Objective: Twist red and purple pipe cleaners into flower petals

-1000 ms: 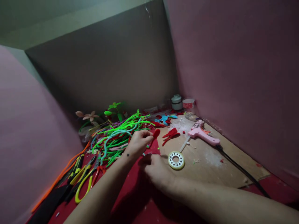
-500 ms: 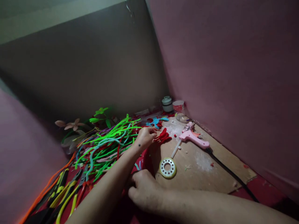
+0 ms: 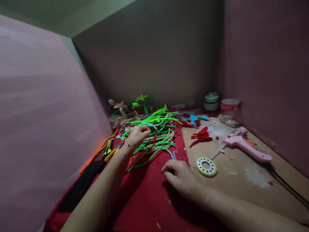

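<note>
My left hand [image 3: 137,139] is over the left part of a pile of fuzzy pipe cleaners [image 3: 159,122], mostly bright green with pale blue, pink and red ones. Its fingers are pinched together, and what they hold, if anything, cannot be made out. Lower and to the right, my right hand [image 3: 181,178] hovers over the red cloth [image 3: 147,193], fingers loosely curled and thumb apart, with nothing visible between them. Just right of it lies a yellow-rimmed tape roll [image 3: 211,170] with a holed white core. Red fuzzy petals [image 3: 201,136] rest on the wooden board [image 3: 231,190].
A pink glue gun [image 3: 248,149] with a black cord lies on the board. Yellow-handled pliers [image 3: 114,151] and a black strip [image 3: 82,185] are at left. Behind stand fuzzy flowers [image 3: 120,105], a lidded jar [image 3: 211,102] and a clear tub [image 3: 229,106]. Walls close both sides.
The view has swung left. My left hand has moved from beside the red petals to over the pipe cleaner pile. My right hand's fingers have loosened, away from my left forearm.
</note>
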{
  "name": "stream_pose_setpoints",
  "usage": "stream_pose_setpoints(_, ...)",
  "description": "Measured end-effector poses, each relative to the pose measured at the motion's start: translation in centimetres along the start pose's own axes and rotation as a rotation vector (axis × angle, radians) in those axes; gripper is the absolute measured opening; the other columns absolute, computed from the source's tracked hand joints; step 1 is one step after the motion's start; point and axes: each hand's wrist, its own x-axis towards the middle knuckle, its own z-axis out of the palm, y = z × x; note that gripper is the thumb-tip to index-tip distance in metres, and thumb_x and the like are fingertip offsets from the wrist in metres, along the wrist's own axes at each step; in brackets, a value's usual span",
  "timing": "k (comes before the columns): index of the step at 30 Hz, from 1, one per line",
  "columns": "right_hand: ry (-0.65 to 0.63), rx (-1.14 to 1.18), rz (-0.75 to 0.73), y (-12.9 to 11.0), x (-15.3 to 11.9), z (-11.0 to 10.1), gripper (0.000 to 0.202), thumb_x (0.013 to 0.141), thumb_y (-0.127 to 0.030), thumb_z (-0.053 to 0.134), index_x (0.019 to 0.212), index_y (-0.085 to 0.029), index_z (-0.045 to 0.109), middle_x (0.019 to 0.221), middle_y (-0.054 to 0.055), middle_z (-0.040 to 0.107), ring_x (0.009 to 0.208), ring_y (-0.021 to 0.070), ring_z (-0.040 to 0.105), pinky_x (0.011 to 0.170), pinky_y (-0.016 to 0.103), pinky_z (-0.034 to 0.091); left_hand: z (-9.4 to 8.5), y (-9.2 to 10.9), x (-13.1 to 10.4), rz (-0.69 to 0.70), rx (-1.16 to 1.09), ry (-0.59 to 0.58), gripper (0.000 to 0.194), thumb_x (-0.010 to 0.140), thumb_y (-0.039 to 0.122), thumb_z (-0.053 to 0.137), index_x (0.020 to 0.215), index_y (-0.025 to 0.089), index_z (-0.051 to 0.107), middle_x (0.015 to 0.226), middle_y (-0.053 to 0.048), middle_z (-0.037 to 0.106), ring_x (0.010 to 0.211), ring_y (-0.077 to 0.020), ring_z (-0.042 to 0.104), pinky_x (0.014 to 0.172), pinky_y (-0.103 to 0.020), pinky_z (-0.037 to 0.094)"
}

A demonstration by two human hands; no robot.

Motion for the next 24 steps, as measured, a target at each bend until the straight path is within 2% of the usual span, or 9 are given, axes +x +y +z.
stream_pose_setpoints(2, -0.026, -0.019, -0.044, -0.1, -0.2, 0.0, 0.023, 0.07, -0.008, 0.046, 0.076, -0.017, 0.067, 0.077, 0.004, 0.068, 0.073, 0.0145, 0.06, 0.067, 0.023, 0.043, -0.3, -1.3, -0.6, -0.031, 0.003, 0.017, 0.028, 0.065, 0.035, 0.052, 0.071, 0.012, 0.066, 0.059, 0.0, 0.057, 0.057, -0.012, 0.049, 0.055, -0.022, 0.036)
stream_pose_setpoints(5, -0.026, -0.052, -0.088, -0.5, -0.4, -0.1, 0.022, 0.071, -0.009, 0.047, 0.075, -0.018, 0.066, 0.074, 0.003, 0.066, 0.071, 0.0143, 0.06, 0.065, 0.023, 0.042, 0.9, -2.2, -1.4, -0.052, 0.008, -0.013, 0.026, 0.065, 0.036, 0.054, 0.069, 0.014, 0.067, 0.058, 0.0, 0.058, 0.057, -0.0123, 0.05, 0.053, -0.021, 0.035)
stream_pose_setpoints(8, -0.036, -0.074, -0.075, -1.2, -0.3, -0.2, 0.021, 0.073, -0.01, 0.046, 0.074, -0.019, 0.065, 0.072, 0.002, 0.065, 0.071, 0.0147, 0.06, 0.065, 0.024, 0.042, 2.7, -2.1, -2.1, -0.067, 0.028, -0.031, 0.021, 0.063, 0.034, 0.056, 0.064, 0.015, 0.066, 0.054, 0.0, 0.057, 0.056, -0.0132, 0.05, 0.05, -0.021, 0.033)
stream_pose_setpoints(11, -0.045, -0.1, -0.043, -1.6, -0.3, -0.4, 0.021, 0.074, -0.01, 0.046, 0.074, -0.018, 0.065, 0.073, 0.002, 0.065, 0.07, 0.0147, 0.06, 0.064, 0.024, 0.042, 3.8, -1.6, -2.5, -0.073, 0.046, -0.028, 0.014, 0.063, 0.024, 0.054, 0.058, 0.016, 0.063, 0.05, -0.001, 0.055, 0.053, -0.0132, 0.049, 0.05, -0.022, 0.032)
stream_pose_setpoints(15, -0.039, -0.077, -0.031, -1.4, -0.3, -0.3, 0.02, 0.074, -0.011, 0.046, 0.074, -0.017, 0.065, 0.073, 0.003, 0.066, 0.071, 0.0144, 0.06, 0.064, 0.023, 0.042, 3.8, -1.5, -2.7, -0.064, 0.037, -0.002, 0.018, 0.068, 0.027, 0.05, 0.061, 0.016, 0.062, 0.053, -0.001, 0.056, 0.054, -0.0133, 0.05, 0.051, -0.022, 0.031)
stream_pose_setpoints(17, -0.04, -0.066, -0.022, -1.1, -0.3, -0.2, 0.02, 0.074, -0.011, 0.046, 0.075, -0.017, 0.065, 0.073, 0.002, 0.066, 0.07, 0.0144, 0.06, 0.064, 0.023, 0.042, 3.9, -1.7, -2.8, -0.058, 0.021, -0.004, 0.017, 0.065, 0.029, 0.053, 0.059, 0.016, 0.061, 0.053, 0.0, 0.055, 0.055, -0.0135, 0.05, 0.052, -0.022, 0.031)
stream_pose_setpoints(20, -0.046, -0.069, -0.009, -0.9, -0.4, -0.1, 0.02, 0.074, -0.011, 0.047, 0.075, -0.017, 0.066, 0.073, 0.002, 0.066, 0.069, 0.0145, 0.06, 0.063, 0.023, 0.041, 4.1, -1.8, -2.6, -0.065, -0.029, -0.015, 0.011, 0.06, 0.023, 0.054, 0.051, 0.016, 0.058, 0.048, 0.0, 0.052, 0.054, -0.0132, 0.049, 0.053, -0.023, 0.032)
stream_pose_setpoints(24, -0.037, -0.086, -0.012, -1.1, -0.5, -0.3, 0.02, 0.074, -0.011, 0.047, 0.076, -0.017, 0.066, 0.074, 0.003, 0.066, 0.07, 0.0149, 0.06, 0.064, 0.024, 0.042, 3.2, -1.6, -1.9, -0.092, -0.164, -0.002, 0.013, 0.062, 0.025, 0.05, 0.056, 0.015, 0.057, 0.048, 0.001, 0.052, 0.049, -0.0119, 0.048, 0.05, -0.022, 0.032)
